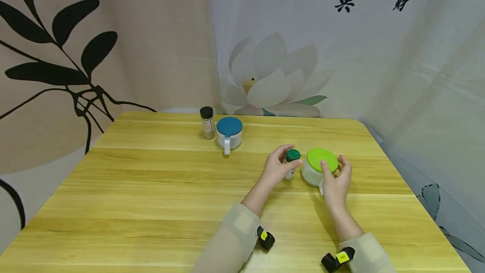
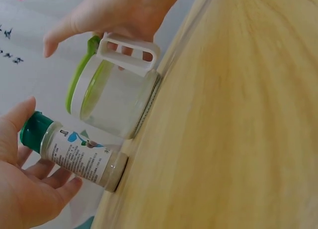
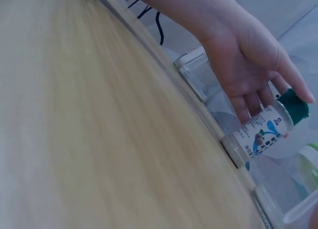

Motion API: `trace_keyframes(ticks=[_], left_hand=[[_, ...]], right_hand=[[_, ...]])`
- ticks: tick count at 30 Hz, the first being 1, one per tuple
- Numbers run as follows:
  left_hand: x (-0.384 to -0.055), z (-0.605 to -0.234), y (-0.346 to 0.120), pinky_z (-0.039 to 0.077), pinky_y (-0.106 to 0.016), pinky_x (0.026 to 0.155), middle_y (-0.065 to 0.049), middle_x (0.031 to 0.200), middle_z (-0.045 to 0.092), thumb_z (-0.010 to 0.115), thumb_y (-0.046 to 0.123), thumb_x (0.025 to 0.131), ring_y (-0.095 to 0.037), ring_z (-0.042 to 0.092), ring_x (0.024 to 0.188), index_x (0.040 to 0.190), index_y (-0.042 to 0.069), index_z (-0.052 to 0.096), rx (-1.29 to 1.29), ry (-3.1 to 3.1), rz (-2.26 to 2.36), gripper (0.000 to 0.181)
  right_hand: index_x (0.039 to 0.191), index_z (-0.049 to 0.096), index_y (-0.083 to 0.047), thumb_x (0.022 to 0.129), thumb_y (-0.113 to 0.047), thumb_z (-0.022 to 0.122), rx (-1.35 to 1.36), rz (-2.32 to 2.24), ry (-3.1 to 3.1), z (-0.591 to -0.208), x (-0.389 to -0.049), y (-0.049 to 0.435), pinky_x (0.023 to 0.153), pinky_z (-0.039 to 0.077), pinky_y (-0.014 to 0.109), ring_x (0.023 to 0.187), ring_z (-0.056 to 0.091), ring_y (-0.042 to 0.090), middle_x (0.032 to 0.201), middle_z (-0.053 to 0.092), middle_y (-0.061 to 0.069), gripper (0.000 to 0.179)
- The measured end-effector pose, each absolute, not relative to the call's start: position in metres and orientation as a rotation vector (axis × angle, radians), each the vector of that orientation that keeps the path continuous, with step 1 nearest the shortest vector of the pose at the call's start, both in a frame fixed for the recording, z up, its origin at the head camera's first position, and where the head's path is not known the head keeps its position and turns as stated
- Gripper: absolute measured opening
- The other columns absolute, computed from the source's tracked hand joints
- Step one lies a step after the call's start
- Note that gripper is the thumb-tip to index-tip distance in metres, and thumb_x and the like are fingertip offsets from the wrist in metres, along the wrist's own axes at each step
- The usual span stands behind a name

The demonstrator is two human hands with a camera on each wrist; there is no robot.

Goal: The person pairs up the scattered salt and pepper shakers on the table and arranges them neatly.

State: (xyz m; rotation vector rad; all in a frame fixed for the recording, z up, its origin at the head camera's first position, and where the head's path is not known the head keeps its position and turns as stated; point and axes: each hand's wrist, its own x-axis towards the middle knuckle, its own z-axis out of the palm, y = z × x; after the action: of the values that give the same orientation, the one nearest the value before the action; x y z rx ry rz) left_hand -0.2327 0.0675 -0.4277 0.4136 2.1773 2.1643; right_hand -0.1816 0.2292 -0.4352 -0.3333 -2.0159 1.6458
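My left hand is around a small spice bottle with a dark green cap, which stands upright on the table. Its thumb is near the cap and its fingers extend loosely behind the labelled body. To the right, a clear seasoning jar with a lime green lid and a white handle also stands upright. My right hand is at this jar's right side, thumb raised off the lid and fingers relaxed behind the handle. In the right wrist view, the left hand has its fingers beside the bottle label.
Farther back on the left stand a black-capped spice bottle and a seasoning jar with a blue lid, its handle facing forward. All stand on a wooden table. A printed curtain hangs behind the table's far edge.
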Motion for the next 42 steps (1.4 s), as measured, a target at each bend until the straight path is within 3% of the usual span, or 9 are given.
trace_keyframes(ticks=[21, 26, 42], left_hand=[[-0.234, -0.417, 0.059, 0.032, -0.043, 0.107, 0.004, 0.128, 0.058, 0.075, 0.026, 0.086, -0.020, 0.048, 0.124, 0.135, 0.021, 0.054, 0.455, 2.198, 2.133, 0.053], [-0.234, -0.415, 0.057, 0.031, -0.045, 0.107, -0.003, 0.133, 0.056, 0.074, 0.028, 0.086, -0.022, 0.045, 0.127, 0.136, 0.021, 0.053, 0.469, 2.201, 2.117, 0.055], [-0.232, -0.406, 0.047, 0.027, -0.039, 0.109, 0.002, 0.134, 0.054, 0.072, 0.026, 0.088, -0.018, 0.042, 0.129, 0.139, 0.020, 0.050, 0.516, 2.247, 2.080, 0.057]], right_hand=[[0.148, 0.027, -0.004, 0.089, -0.030, 0.069, -0.255, 1.563, -2.044, -0.433, -0.185, 0.234, 0.108, 0.021, 0.052, 0.135, 0.026, 0.032, 0.149, 0.029, 0.013, 0.076], [0.149, 0.025, -0.007, 0.090, -0.031, 0.068, -0.233, 1.541, -2.071, -0.432, -0.183, 0.236, 0.109, 0.019, 0.052, 0.135, 0.025, 0.033, 0.150, 0.027, 0.009, 0.078], [0.151, 0.023, -0.012, 0.087, -0.034, 0.071, -0.187, 1.503, -2.122, -0.426, -0.179, 0.238, 0.106, 0.017, 0.060, 0.136, 0.021, 0.029, 0.151, 0.025, 0.006, 0.083]])
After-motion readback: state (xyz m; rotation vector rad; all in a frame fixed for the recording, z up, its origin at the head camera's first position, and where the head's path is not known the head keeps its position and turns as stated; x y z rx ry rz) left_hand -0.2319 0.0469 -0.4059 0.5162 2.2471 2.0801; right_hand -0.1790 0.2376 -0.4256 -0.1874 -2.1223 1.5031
